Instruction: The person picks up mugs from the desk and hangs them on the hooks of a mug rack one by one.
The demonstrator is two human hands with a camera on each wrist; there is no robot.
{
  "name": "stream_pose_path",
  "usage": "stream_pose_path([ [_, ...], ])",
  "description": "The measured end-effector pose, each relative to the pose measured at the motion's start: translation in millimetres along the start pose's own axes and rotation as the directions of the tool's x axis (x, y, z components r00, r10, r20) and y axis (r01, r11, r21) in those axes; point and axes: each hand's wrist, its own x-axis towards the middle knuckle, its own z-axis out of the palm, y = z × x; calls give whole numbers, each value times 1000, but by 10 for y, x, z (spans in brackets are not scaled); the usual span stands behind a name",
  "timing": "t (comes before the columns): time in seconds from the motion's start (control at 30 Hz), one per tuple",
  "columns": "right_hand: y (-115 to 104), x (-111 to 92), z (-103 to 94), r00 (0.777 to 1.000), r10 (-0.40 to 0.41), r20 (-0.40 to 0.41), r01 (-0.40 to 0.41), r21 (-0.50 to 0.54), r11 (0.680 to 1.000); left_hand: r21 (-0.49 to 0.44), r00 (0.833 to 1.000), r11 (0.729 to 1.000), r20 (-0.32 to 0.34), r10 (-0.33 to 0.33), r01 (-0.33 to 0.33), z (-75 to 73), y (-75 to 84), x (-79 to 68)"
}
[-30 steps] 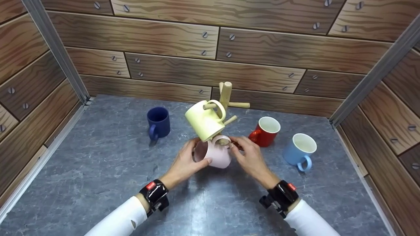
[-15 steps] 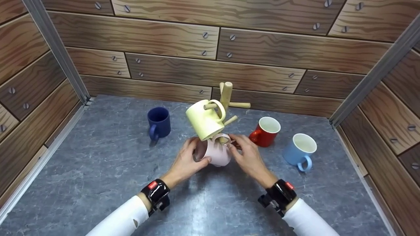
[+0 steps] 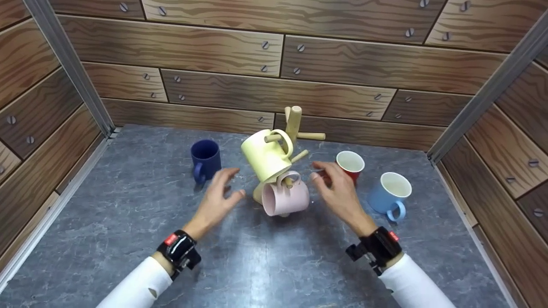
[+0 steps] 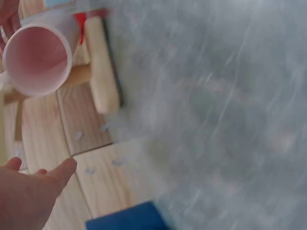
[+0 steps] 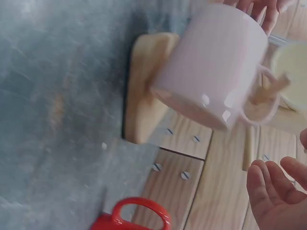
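A pink mug [image 3: 287, 199] hangs by its handle from a low front peg of the wooden mug tree [image 3: 293, 124]; in the right wrist view the peg passes through the handle. Above it a yellow mug [image 3: 265, 156] hangs tilted from a higher peg. My left hand [image 3: 216, 201] is off to the left of the pink mug, fingers loosely bent and holding nothing. On the other side my right hand [image 3: 340, 192] is also apart from the mug, fingers relaxed, overlapping part of the red mug [image 3: 352, 164] in the head view.
A dark blue mug [image 3: 206, 159] stands upright at the left. On the right a light blue mug [image 3: 390, 194] stands with its handle toward the front. Wood-patterned walls [image 3: 342, 64] enclose the grey tabletop [image 3: 141, 205] at the back and both sides.
Both hands have let go of the pink mug and drawn apart, the left to the left and the right to the right. The pink mug now hangs on its peg.
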Motion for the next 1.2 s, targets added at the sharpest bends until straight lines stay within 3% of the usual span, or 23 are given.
stream_pose_path([
  [0.07,-28,62,-68,999,7,-35,-7,-5,1000,6,995,998,-83,62,-62,-55,68,63],
  [0.13,-72,132,-134,998,11,-69,-11,7,1000,24,977,991,-167,134,-132,-93,161,134],
  [0.27,-166,263,-238,991,19,-130,-11,61,998,102,910,952,-279,306,-289,-109,384,287],
  [0.43,-274,356,-297,981,1,-192,14,77,997,166,821,873,-296,488,-458,-26,671,464],
  [0.57,-348,413,-290,973,-37,-229,54,69,996,197,780,826,-271,564,-529,58,845,576],
  [0.77,-404,453,-255,966,-70,-249,79,27,997,177,761,804,-258,595,-568,121,944,667],
  [1.0,-392,459,-245,956,-85,-280,94,19,995,207,757,791,-232,611,-575,145,883,696],
  [1.2,-397,480,-243,949,-101,-300,112,20,993,260,745,789,-262,613,-557,164,882,733],
])
